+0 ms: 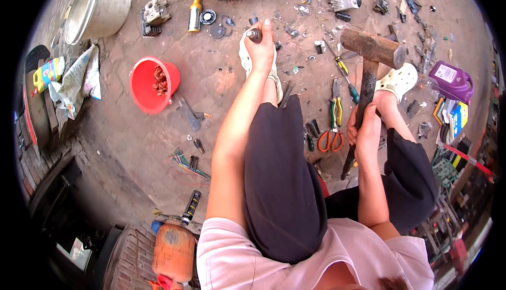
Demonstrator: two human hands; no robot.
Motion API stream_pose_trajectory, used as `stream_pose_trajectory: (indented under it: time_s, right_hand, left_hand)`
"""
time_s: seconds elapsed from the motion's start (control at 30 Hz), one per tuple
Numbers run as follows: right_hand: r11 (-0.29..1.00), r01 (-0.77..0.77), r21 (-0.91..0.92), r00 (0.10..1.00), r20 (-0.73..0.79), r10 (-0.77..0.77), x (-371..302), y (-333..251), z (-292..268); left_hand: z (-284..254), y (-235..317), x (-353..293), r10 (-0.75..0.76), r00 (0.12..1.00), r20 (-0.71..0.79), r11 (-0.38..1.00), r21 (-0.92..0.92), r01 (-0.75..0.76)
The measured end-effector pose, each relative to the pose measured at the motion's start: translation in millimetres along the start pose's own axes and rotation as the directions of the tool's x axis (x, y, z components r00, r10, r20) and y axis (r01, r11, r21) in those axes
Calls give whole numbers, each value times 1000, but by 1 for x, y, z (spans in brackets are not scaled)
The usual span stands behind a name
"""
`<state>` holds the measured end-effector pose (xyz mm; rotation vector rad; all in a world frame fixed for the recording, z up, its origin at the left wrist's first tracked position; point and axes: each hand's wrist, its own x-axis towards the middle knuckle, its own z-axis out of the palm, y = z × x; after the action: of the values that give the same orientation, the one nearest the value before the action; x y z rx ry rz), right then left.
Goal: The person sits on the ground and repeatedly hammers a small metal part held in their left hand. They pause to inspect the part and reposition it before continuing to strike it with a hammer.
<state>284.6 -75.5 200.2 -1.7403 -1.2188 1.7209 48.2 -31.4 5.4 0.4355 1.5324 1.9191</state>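
The left hand point(260, 53) is curled into a fist round a dark metal rod point(254, 35), its rounded end showing above the fingers and the thumb stretched out beside it; the lower end is hidden under that hand, so I cannot tell what it bears on. The right hand point(367, 134) is wrapped round the dark handle of a heavy hammer point(373, 48), whose head sits just beyond that hand, to the right of the rod and well apart from it. To strike well, I would judge, the left fist should grip lower on the rod so that more of the end stands clear, with the thumb tucked in out of the hammer's path. The rod wants to be in line with the blow, because a glancing hit could land on the knuckles or on the cream clog point(245, 57) just beside the left hand. With so heavy a head, short and measured swings from the right hand seem safer than a wide one, eyes on the rod's end throughout. The pliers point(335, 105) and orange-handled scissors point(330, 141) lie between the hands, nearer the right, and would be better slid aside, while the red bucket point(174, 77) left of the left hand is clear of the swing
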Motion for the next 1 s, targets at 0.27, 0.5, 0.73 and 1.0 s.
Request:
stream_pose_trajectory:
  time_s: [0.27, 0.5, 0.73, 1.0]
  right_hand:
    - [995, -70, -68, 997, 16, 72, 4, 15, 1]
    - [986, -162, -48, 987, 7, 163, 7, 16, 6]
    - [981, -188, -54, 982, 8, 189, 18, 15, 7]
    - [983, -179, -47, 984, -4, 179, 23, 17, 7]
  left_hand:
    - [4, -3, 9, 8, 999, -50, 1000, 10, -8]
    - [10, -2, 12, -93, 995, -39, 994, 57, 95]
    - [14, 6, 2, -124, 992, -5, 989, -76, 123]
    - [17, -3, 1, -61, 998, 34, 996, 64, 58]
